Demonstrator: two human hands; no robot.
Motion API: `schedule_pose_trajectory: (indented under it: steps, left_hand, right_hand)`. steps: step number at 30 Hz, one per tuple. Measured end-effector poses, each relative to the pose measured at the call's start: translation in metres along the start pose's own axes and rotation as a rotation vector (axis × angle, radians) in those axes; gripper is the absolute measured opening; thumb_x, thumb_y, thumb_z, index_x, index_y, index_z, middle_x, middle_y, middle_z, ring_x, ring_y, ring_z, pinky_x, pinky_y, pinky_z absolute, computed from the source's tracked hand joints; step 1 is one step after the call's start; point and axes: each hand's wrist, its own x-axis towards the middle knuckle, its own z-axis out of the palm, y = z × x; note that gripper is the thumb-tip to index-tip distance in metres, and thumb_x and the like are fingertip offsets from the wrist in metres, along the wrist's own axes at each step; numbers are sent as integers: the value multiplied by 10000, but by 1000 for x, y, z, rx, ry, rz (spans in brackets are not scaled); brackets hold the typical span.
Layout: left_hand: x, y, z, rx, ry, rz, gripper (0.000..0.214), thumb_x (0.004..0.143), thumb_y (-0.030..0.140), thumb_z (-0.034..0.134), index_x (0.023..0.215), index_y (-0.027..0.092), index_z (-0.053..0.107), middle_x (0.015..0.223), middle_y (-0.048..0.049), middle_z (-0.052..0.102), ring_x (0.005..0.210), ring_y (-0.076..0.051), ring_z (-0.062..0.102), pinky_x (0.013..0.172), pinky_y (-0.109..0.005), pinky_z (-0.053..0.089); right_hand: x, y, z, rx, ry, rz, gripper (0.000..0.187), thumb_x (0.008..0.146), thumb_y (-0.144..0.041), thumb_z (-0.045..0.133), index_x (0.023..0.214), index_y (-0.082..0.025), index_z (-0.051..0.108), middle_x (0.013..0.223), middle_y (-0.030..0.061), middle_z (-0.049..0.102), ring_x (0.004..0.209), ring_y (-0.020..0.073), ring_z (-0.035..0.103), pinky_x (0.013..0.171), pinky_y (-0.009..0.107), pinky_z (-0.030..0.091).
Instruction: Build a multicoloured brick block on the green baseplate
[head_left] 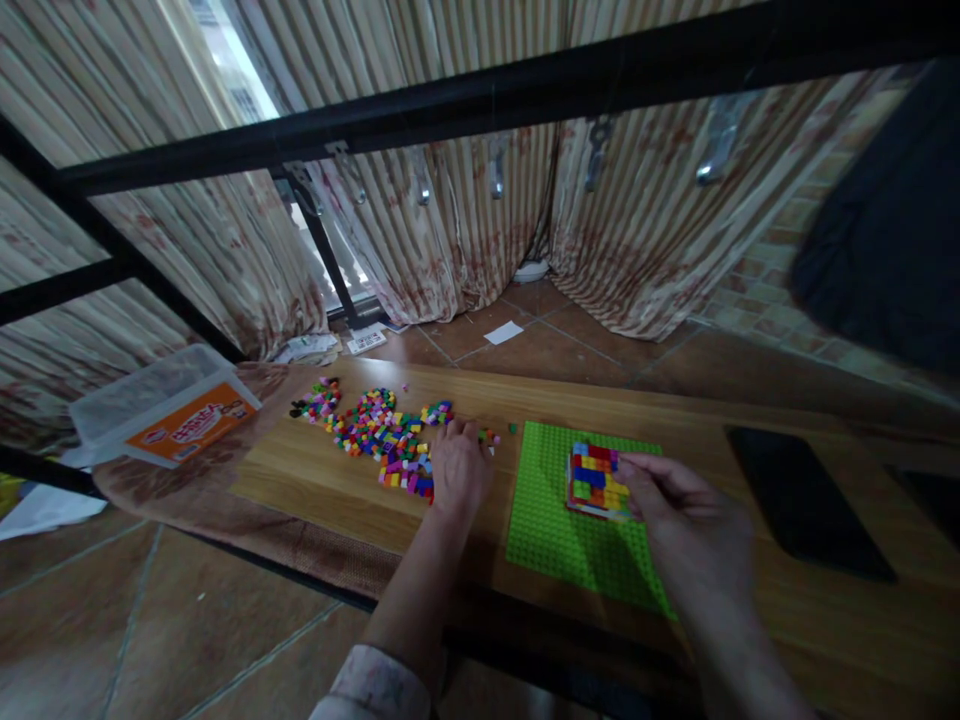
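My left hand [459, 465] rests at the right end of a spread-out pile of small toy building bricks [386, 435]. Its fingers bend down among the bricks, and the fingertips are hidden. On a green studded baseplate [544, 540] sits a low rectangular build of red, yellow, blue, orange and green bricks [592, 478]. My right hand [690, 515] is closed in a pinch at the build's right edge, thumb and forefinger together. What lies between those fingers is too small or covered to make out.
A clear plastic tub [161, 400] with an orange label stands left of the wooden board [315, 475]. To the right lies a dark flat tablet-like slab [806, 500]. A black metal bar with hooks [450, 110] crosses before striped curtains [442, 240].
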Motion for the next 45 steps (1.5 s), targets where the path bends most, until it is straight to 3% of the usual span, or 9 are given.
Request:
schedule_pose_trajectory:
  steps: [19,27,32,39,45]
  left_hand:
    - [-2,-12,-11,-94,19,24,259,814,86,492,1006,129,661,957,-123,670,939,-243,627,858,-345,488]
    - [4,-24,-35,-250,71,-150,372,819,50,417,1053,145,690,1005,-109,712,925,-209,657,841,-312,501]
    - [1,-27,-38,-195,-28,-152,319,809,90,481,1030,162,699,981,-91,729,907,-205,659,832,-309,494]
    - [-17,-17,-36,-83,-118,15,321,749,109,592,1044,193,684,899,-55,720,893,-223,636,825,-322,474]
    - [-21,-9,-30,74,-119,14,288,767,113,567,1015,205,685,853,-77,713,890,-264,626,786,-352,465]
  right_hand:
    - [1,3,-4,-63,-22,-18,259,752,-431,708,881,-210,749,859,45,759,781,209,694,774,366,547]
    - [1,4,-5,-60,-23,-46,245,763,-416,698,892,-214,750,865,40,761,760,197,702,738,344,571]
    - [1,2,-6,-71,-13,-41,243,753,-418,703,881,-217,752,849,40,762,742,199,706,717,349,582]
    - [0,1,-5,-84,-24,-26,231,753,-414,700,875,-223,747,869,34,764,781,198,707,755,343,574]
    - [-1,2,-5,-96,-29,-73,250,769,-415,687,891,-205,748,862,48,764,772,211,708,739,354,570]
